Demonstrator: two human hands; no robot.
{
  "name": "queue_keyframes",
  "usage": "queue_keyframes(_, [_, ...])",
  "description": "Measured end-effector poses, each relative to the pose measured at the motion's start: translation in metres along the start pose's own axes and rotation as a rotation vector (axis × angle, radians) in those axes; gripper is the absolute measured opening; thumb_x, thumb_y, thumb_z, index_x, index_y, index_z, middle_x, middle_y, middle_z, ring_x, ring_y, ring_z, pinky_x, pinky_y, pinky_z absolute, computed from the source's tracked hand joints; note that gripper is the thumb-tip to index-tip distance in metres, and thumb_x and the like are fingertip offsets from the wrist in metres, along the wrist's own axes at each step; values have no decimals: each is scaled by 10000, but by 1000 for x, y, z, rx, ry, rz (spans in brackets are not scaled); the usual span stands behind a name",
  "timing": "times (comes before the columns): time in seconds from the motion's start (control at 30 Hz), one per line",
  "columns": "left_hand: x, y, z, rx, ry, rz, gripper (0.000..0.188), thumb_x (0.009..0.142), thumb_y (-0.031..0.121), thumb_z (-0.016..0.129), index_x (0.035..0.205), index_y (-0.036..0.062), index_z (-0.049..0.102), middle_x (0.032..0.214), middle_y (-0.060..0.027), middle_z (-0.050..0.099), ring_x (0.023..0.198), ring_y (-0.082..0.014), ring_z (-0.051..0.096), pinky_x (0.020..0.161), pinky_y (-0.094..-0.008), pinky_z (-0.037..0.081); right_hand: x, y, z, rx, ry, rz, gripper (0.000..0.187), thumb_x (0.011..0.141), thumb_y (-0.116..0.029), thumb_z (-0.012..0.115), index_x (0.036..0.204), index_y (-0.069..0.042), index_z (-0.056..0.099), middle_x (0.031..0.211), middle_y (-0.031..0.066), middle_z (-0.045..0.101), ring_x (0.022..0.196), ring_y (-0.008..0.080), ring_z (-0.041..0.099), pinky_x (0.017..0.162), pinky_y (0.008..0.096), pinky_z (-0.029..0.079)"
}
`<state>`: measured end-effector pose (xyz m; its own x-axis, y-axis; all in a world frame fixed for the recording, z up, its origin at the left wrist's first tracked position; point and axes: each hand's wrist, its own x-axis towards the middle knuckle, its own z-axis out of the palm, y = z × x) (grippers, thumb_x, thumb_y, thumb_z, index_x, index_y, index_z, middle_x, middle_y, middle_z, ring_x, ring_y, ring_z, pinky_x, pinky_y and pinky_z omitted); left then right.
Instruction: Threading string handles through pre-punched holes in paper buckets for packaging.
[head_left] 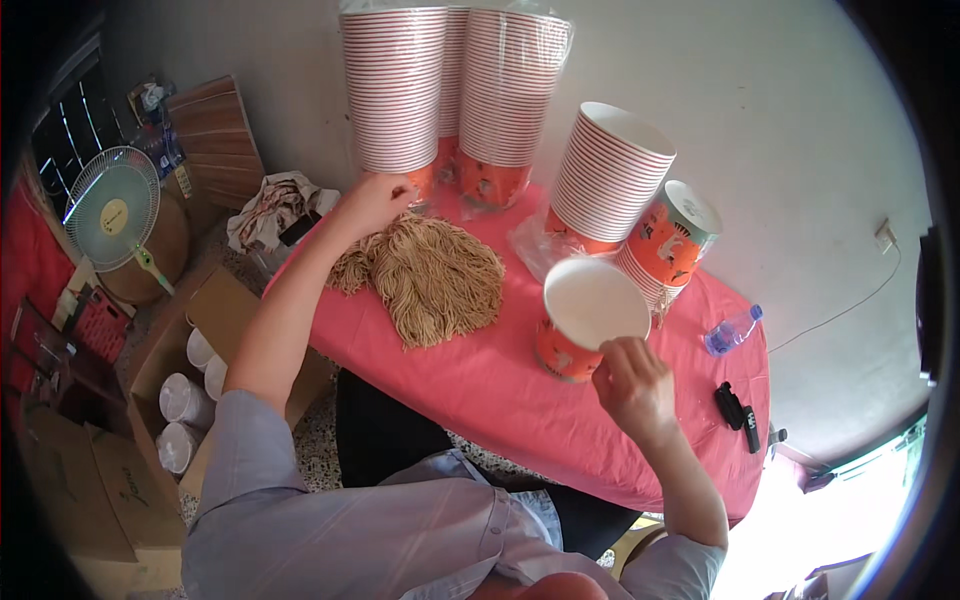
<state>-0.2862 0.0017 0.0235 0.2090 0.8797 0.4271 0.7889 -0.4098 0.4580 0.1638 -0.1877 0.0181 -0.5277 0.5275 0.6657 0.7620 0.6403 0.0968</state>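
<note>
Over pink cloth point(455, 375), left hand point(388, 200) curls by cords point(440, 282), grip unclear; right hand point(634, 388) pinches paper tub point(565, 345).

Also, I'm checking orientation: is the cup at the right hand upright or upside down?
Upright: the cup shows its open mouth, white inside.

Behind the messy heap of thin tan cords point(440, 280), a tall stack of white paper tubs point(452, 75) is mostly hidden by two others. At the heap's back edge, the left hand point(388, 203) looks too small to tell if it pinches anything. Right of the heap, the right hand point(636, 388) hides its own fingertips and part of a round orange-and-white paper tub point(567, 352).
</note>
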Motion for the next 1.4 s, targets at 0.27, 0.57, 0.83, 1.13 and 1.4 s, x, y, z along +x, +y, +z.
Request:
queue_keyframes(0.27, [-39, 23, 10, 211, -122, 111, 214, 956, 189, 710, 1124, 78, 779, 1113, -128, 711, 1100, -320, 686, 932, -455, 549, -10, -3, 5, 75, -15, 79, 209, 772, 38, 717, 958, -38, 658, 933, 93, 688, 866, 289, 713, 717, 401, 594])
queue_keyframes(0.57, [-15, 23, 19, 55, -158, 183, 207, 996, 205, 684, 1121, 83, 795, 1031, -91, 766, 998, -291, 734, 886, -409, 570, 11, -17, -16, -35, 0, 108, 260, 820, -113, 769, 1062, -50, 696, 1144, 114, 703, 1052, 322, 690, 841, 460, 574])
queue_keyframes(0.83, [-8, 135, 10, -441, -93, 139, 208, 1038, 144, 675, 1135, -21, 756, 945, -89, 782, 882, -137, 725, 812, -307, 572, 88, -23, 12, 479, -35, 322, 269, 931, -178, 739, 1138, -9, 708, 989, 147, 738, 864, 324, 734, 794, 448, 587])
queue_keyframes(1.13, [-9, 147, 25, -513, -79, 179, 222, 1046, 153, 682, 1166, -19, 755, 952, -80, 788, 845, -123, 712, 782, -313, 572, 152, -8, 62, 1278, -377, 752, 220, 1001, -190, 697, 1109, -4, 742, 878, 46, 766, 707, 114, 706, 578, 284, 556])
queue_keyframes(1.4, [-37, 159, 32, -680, -201, 79, 182, 1061, 156, 682, 1150, 21, 766, 803, 15, 691, 707, -52, 613, 648, -246, 535, 98, 19, -13, 1202, -429, 749, 254, 1075, -213, 626, 1172, -11, 746, 871, 58, 769, 622, 90, 663, 543, 232, 491])
